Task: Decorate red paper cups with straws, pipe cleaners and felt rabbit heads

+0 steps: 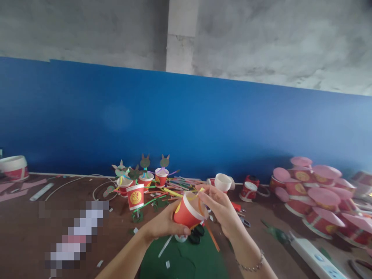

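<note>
The person's left hand (165, 223) is holding a red paper cup (187, 212) over the near middle of the brown table (122, 244), with the fingers wrapping its left side and the thumb pressing against its near side. The cup is leaning: its long axis is running from a base at the near left up to a mouth that is facing up and to the right, toward the right hand (217, 204). That hand is reaching in from the right, its bent fingers gathering at the right of the rim. A short yellow end (201, 190) is showing right at those fingertips; whether they are pinching it or only touching it cannot be told.

A yellow strip (173, 192) is sticking out past the far left of the rim, pointing left and away, so this part is lying nearer the left hand and across the mouth from the right fingertips. Whether it is joining the yellow end as one piece cannot be told. An orange strip (200, 205) is showing inside the mouth, just beside the right fingers. Below the cup, black scissors (197, 235) are lying over a green sheet (183, 261).
</note>
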Demonstrator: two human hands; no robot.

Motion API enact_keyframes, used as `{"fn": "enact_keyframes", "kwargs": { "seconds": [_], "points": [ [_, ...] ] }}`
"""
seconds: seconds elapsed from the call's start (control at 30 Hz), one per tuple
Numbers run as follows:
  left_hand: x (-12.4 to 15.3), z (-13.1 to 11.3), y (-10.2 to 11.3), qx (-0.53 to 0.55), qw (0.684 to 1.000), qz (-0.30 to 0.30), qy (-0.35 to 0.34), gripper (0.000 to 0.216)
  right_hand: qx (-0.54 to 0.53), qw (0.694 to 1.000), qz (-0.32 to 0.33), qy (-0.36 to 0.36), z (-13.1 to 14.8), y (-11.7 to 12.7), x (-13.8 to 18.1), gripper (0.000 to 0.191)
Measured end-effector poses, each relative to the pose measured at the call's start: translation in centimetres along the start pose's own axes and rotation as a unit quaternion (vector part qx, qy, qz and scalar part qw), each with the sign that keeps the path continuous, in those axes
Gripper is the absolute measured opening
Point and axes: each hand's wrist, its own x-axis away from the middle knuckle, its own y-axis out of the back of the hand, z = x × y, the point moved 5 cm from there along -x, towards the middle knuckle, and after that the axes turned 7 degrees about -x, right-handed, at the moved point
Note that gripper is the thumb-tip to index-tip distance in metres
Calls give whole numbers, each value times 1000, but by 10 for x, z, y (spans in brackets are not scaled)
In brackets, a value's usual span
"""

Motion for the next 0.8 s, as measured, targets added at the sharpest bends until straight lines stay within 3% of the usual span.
{"fn": "enact_keyframes", "kwargs": {
  "seconds": [0.17, 0.37, 0.5, 0.63, 0.8],
  "points": [
    [-1, 2, -1, 15, 1000, -26, 0, 79, 74, 996, -7, 49, -1, -1, -2, 32],
    [0, 0, 9, 20, 994, -106, -15, 79, 53, 998, 0, 35, 9, 3, -1, 36],
    [1, 1, 15, 19, 988, -147, -34, 73, 117, 991, 52, 23, 10, 1, 3, 27],
    [1, 4, 17, 29, 987, -153, -34, 62, 202, 976, 76, 39, 11, -6, 9, 21],
    [1, 4, 17, 47, 990, -131, -37, 60, 291, 946, 98, 106, 21, -11, 16, 22]
  ]
}}
